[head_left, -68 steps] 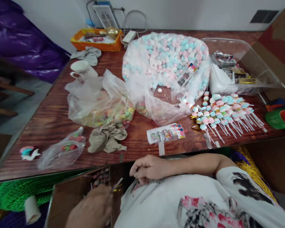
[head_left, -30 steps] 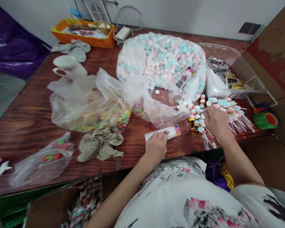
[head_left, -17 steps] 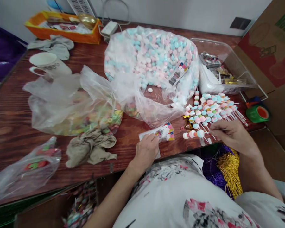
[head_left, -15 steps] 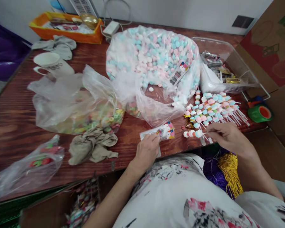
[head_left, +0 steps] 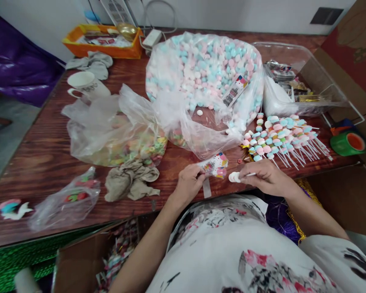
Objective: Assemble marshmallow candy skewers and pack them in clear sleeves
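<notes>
At the table's front edge, my left hand [head_left: 189, 181] pinches the near end of some small printed plastic bags [head_left: 218, 162]. My right hand [head_left: 264, 177] is closed on a short marshmallow skewer [head_left: 234, 177]; its pale sweets point toward the bags and its white stick shows by my fingers. Just beyond the right hand lies a pile of marshmallow skewers [head_left: 280, 136], pink, blue and white, with their sticks toward me. Gold twist ties [head_left: 245, 149] sit at the pile's left end.
A big clear bag of marshmallows [head_left: 201, 69] fills the back middle. To the left are a bag of coloured sweets [head_left: 118, 142], a crumpled cloth [head_left: 129, 181] and a mug [head_left: 87, 83]. A clear plastic bin [head_left: 311, 103] and green tape [head_left: 346, 143] are at right.
My right hand has drawn the skewer from the pile's near edge left toward the bags. My left hand now pinches the bags' near end. The view has shifted a little.
</notes>
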The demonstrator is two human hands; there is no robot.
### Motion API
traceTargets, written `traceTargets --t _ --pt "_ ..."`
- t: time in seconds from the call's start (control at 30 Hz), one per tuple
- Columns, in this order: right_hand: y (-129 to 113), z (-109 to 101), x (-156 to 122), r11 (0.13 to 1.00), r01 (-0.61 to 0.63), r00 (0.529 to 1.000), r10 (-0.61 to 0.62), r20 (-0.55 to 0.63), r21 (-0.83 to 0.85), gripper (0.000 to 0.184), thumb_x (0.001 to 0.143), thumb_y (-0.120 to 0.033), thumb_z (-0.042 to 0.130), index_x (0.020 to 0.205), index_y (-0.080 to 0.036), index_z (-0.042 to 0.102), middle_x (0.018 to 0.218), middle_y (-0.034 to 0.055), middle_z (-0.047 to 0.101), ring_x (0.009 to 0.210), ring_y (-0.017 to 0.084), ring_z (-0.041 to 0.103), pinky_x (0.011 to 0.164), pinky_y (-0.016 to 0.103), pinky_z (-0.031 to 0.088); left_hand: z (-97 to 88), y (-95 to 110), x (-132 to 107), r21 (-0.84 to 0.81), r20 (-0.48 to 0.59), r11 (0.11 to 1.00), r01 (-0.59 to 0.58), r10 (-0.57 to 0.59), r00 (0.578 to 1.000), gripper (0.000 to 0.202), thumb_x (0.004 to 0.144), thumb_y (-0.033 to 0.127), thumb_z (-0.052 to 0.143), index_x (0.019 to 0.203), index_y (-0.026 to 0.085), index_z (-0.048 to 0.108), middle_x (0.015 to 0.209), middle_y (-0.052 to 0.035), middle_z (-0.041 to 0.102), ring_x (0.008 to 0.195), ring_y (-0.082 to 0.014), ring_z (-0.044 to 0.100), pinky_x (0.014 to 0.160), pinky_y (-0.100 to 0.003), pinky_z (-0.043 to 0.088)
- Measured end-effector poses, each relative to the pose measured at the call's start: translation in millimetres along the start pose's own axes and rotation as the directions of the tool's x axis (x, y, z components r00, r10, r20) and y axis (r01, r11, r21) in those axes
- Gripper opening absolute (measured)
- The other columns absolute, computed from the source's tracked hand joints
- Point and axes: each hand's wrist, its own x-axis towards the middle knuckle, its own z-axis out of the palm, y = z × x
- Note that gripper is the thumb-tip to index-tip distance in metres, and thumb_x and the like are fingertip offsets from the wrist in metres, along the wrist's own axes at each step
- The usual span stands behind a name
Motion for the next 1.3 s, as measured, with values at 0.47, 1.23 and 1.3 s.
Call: traceTargets --t 0.47,1.23,1.3 --pt "11 18 -9 0.91 0.114 0.542 0.279 -0.793 0.398 0.016 0.084 -0.033 0.065 0.075 -0.02 0.063 0.063 -0.0009 0.057 0.051 0.009 0.05 0.043 0.021 0.037 -1.7 -7 4 -0.1 0.072 0.995 -0.002 0.009 0.997 0.021 0.09 0.026 0.055 0.091 0.019 0.075 0.082 -0.0058 0.072 0.076 -0.0149 0.065 0.07 -0.025 0.049" --pt "26 59 -15 0.814 0.309 0.445 0.333 -0.831 0.491 0.012 0.085 -0.029 0.064 0.077 -0.021 0.065 0.062 -0.0027 0.056 0.054 0.01 0.051 0.051 0.024 0.042 -3.7 -9 6 -0.328 0.056 0.933 0.15 -0.139 0.989 0.015 0.082 0.031 0.067 0.082 0.02 0.076 0.074 -0.0013 0.072 0.067 -0.012 0.063 0.065 -0.022 0.046" --pt "28 64 -16 0.829 0.284 0.445 0.331 -0.832 0.482 0.012 0.084 -0.03 0.064 0.078 -0.021 0.065 0.062 -0.0024 0.057 0.054 0.01 0.051 0.049 0.023 0.04 -3.6 -9 7 -0.327 0.056 0.933 0.149 -0.138 0.989 0.016 0.082 0.032 0.066 0.081 0.019 0.076 0.074 -0.0016 0.071 0.066 -0.012 0.062 0.064 -0.022 0.045"
